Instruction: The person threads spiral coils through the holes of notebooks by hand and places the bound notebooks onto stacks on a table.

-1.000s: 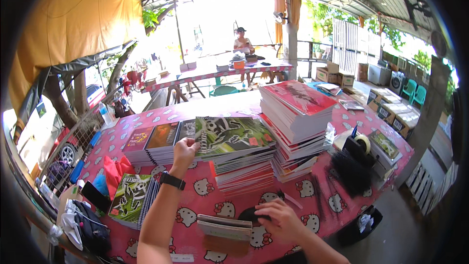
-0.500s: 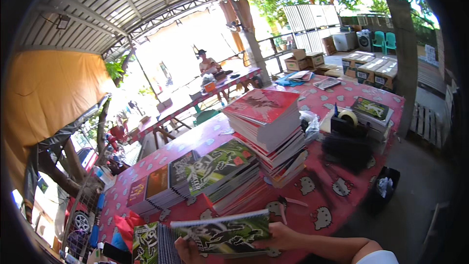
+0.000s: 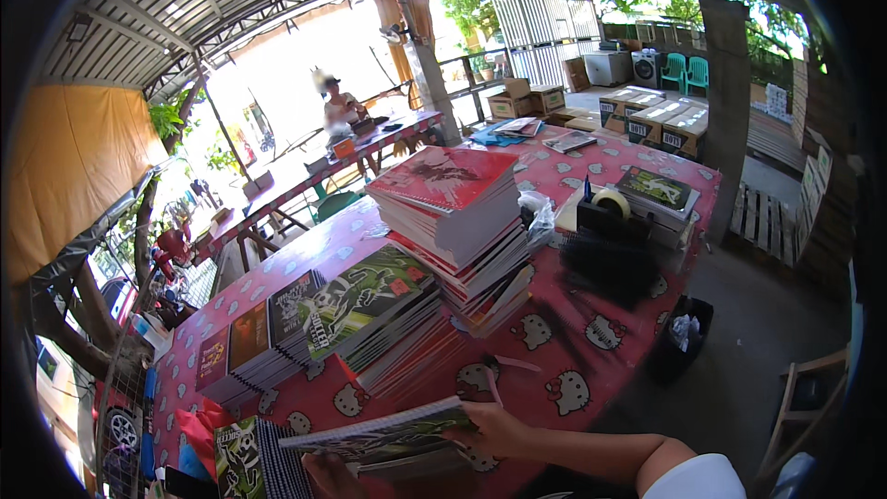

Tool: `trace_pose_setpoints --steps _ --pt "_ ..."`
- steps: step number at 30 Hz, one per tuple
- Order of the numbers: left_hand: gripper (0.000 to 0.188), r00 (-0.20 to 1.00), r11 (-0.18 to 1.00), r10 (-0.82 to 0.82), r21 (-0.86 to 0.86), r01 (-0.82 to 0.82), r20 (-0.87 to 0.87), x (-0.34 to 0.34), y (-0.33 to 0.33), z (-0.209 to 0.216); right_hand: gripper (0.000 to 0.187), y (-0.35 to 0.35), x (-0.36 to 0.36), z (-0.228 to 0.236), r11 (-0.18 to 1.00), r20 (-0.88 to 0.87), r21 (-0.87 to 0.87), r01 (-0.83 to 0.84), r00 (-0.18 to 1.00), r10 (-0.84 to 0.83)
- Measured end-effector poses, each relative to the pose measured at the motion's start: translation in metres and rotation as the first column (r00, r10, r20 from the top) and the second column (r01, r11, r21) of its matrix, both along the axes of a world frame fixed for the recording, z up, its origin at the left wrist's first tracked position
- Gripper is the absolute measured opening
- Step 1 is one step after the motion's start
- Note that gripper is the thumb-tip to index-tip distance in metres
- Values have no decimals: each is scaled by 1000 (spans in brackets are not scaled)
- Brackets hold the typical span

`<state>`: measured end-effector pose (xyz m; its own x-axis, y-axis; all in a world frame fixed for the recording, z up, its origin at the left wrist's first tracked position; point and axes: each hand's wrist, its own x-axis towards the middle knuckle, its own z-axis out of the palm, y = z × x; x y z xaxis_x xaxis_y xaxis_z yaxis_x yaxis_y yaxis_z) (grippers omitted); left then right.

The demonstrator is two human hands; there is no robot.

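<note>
A spiral-bound notebook [image 3: 393, 436] with a green and black cover is held low over the near side of the table, tilted so that it shows at a slant. My right hand [image 3: 492, 429] grips its right end, thumb on top. At the near left edge, my left hand [image 3: 331, 475] has its fingers closed on the same notebook; part of that hand is cut off by the picture's lower side. Just left lies a stack of similar spiral notebooks [image 3: 242, 462]. Beyond my hands stand a pile of green-covered notebooks [image 3: 370, 300] and a taller pile topped by a red one [image 3: 448, 180].
A pink patterned cloth covers the table [image 3: 591, 333]. On it are darker notebook stacks [image 3: 249, 337], a tape dispenser [image 3: 605, 208] and a small book pile [image 3: 654, 194]. A black bin [image 3: 682, 337] stands beyond the right edge. Another person [image 3: 342, 111] sits at a far table.
The scene has shifted left in view as my head turned right. The notebook in my hands has tilted and shows more edge-on. Both hands keep hold of it.
</note>
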<state>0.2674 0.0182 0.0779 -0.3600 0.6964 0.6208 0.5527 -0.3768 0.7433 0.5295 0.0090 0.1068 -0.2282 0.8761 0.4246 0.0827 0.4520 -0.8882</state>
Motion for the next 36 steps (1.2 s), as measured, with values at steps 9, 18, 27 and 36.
trace_pose_setpoints --steps 9,18,27,36 --pt "24 808 954 298 185 -236 -509 -41 -7 -43 28 -3 4 12 995 195 79 -61 980 44" --pt "24 946 994 -108 34 103 306 -10 -7 -14 26 -3 18 -23 996 337 65 -61 941 36" --pt "37 815 975 -223 125 184 534 15 -12 13 16 47 187 -57 653 578 263 710 426 -696" --pt "36 703 978 -189 69 196 686 36 -4 28 30 65 175 -67 607 694 51 793 410 -592"
